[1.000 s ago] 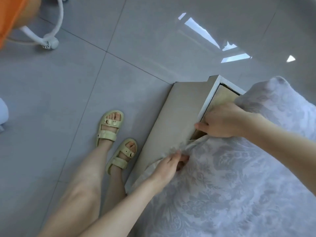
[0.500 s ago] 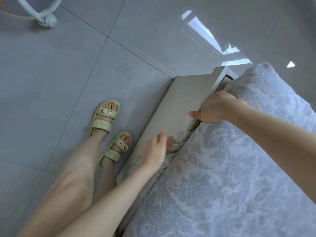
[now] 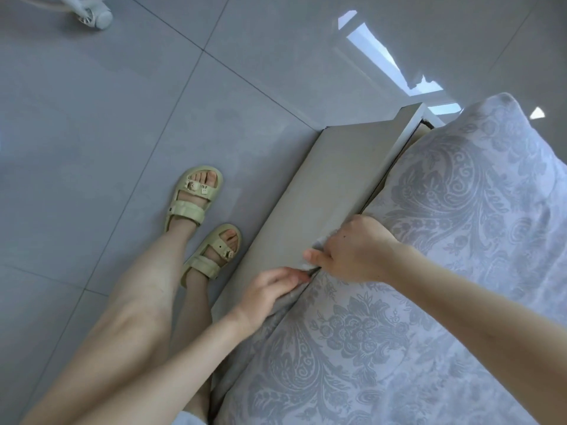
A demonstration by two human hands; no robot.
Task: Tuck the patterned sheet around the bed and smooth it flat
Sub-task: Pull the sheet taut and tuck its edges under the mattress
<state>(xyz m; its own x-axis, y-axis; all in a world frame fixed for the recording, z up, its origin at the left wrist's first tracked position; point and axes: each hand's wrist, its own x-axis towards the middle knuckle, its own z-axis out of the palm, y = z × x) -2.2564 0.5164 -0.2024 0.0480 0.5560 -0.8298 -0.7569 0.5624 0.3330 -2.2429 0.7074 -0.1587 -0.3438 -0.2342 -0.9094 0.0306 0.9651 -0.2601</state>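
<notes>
Two things changed in the last second: the right grip (image 3: 352,250) has slid back along the bed frame (image 3: 322,191) toward the left grip (image 3: 270,289), and the bare corner up top is now mostly covered. So that far stretch looks tucked, I'd say. The left grip curls round the bunched edge of the patterned sheet (image 3: 445,271). The right one's fingers vanish into the gap, so I can't tell if it's pinching cloth. The sheet lies over the mattress, a pale floral damask, puffy and a bit rumpled near the hands.
</notes>
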